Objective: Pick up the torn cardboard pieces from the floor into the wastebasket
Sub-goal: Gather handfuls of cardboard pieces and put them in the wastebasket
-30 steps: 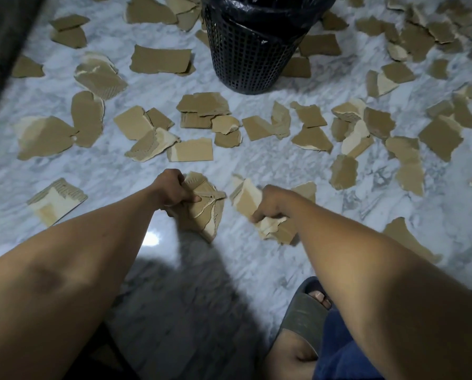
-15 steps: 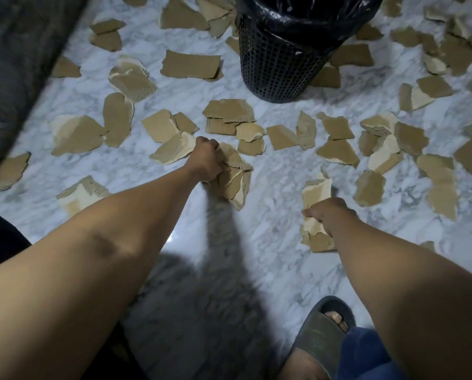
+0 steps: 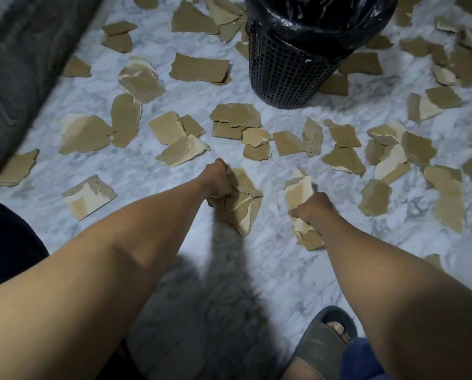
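Presently we hold torn brown corrugated cardboard pieces in both fists. Our left hand (image 3: 219, 180) is clamped on a fanned stack of pieces (image 3: 243, 201); our right hand (image 3: 311, 208) is closed around a smaller bundle (image 3: 300, 187). Both arms reach forward and down, knuckles up. We judge the material light, fairly stiff and ragged-edged, apt to slide out of a loose stack, so a firm pinch across the overlapping middles is advised. Many pieces (image 3: 200, 68) lie scattered on the white marbled floor (image 3: 270, 256). The black mesh wastebasket with a black plastic liner (image 3: 292, 69) stands ahead, well apart from both hands.
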Demonstrator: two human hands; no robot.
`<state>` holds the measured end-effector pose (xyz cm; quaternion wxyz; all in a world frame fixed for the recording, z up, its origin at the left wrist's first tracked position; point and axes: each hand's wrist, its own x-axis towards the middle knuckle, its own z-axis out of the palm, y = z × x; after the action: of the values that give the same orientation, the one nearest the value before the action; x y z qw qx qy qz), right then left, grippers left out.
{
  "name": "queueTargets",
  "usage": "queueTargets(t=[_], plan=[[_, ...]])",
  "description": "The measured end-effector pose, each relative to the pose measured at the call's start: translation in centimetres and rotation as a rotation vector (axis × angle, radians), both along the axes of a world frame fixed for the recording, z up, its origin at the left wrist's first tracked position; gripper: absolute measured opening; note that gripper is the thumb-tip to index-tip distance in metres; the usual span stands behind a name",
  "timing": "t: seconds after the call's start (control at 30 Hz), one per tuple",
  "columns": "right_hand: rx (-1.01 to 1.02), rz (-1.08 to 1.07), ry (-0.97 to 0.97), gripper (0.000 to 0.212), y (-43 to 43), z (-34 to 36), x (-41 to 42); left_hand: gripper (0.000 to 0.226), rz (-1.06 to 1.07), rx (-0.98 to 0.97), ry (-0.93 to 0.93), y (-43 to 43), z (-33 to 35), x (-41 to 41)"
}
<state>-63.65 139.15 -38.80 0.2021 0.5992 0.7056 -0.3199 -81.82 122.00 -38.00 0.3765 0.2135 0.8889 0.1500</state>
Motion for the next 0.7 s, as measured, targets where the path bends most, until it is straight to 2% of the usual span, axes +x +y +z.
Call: queueTargets(t=[0.17, 0.3, 0.4, 0.5, 0.6, 0.67, 0.7], plan=[[-0.024, 0.176, 0.038, 0.074, -1.7, 0.5, -3.2, 0.038, 0.079, -0.080, -0.213, -3.6, 1.0, -1.2], [-0.076, 0.327, 0.194, 0.068, -4.6, 1.3, -7.4, 0.028, 0.170, -0.080, -0.139, -10.6, 1.3, -3.9], [-0.120, 0.443, 0.277, 0.064, -7.7, 1.8, -11.7, 0.040, 0.341, -0.117, -0.029, -16.9, 1.1, -6.3], [-0.094, 0.626, 0.309, 0.063, -11.5, 2.2, -15.7, 0.055, 0.442, -0.246, 0.137, -21.9, 1.1, -7.9], [-0.064, 0.794, 0.322, 0.061, -14.9, 2.2, -18.4, 0.073, 0.412, -0.370, 0.187, -24.2, 0.4, -9.0], [-0.030, 0.921, 0.282, 0.062, -16.5, 1.9, -19.7, 0.085, 0.377, -0.375, 0.208, -24.4, -0.4, -9.8], [0.034, 1.017, 0.244, 0.064, -17.0, 1.8, -20.5, 0.084, 0.394, -0.346, 0.206, -24.2, -0.7, -10.1]])
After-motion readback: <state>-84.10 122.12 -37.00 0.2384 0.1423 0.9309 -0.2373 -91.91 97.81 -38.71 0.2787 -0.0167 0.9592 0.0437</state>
